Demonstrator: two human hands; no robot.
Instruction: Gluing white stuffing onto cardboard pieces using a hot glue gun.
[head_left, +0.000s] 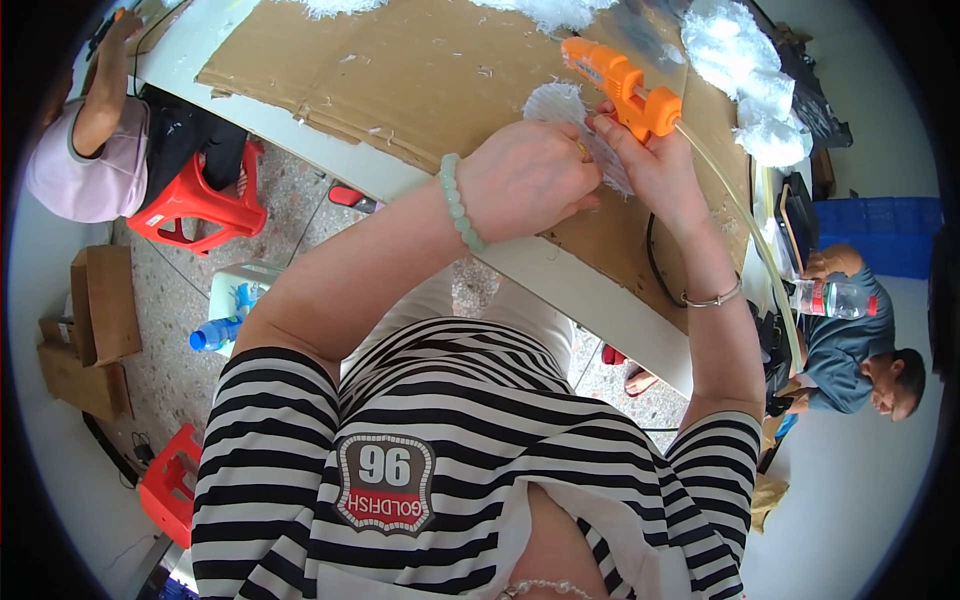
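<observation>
My right hand (668, 175) is wrapped round the handle of an orange hot glue gun (625, 88). Its nozzle end points to the upper left, and a long pale glue stick (735, 205) trails from the back. My left hand (530, 178) has its fingers curled in against a white, translucent, ribbed piece (555, 103), just left of the right hand. Part of that piece shows between the two hands; my left fingertips are mostly hidden. Under both hands lies a brown cardboard sheet (400, 70) on the white table.
White fluffy bundles (735, 60) lie at the table's far right. One person (95, 150) sits on a red stool (205, 205) at left; another person (850, 330) is at right near a plastic bottle (835, 299). Cardboard boxes (105, 305) stand on the floor at left.
</observation>
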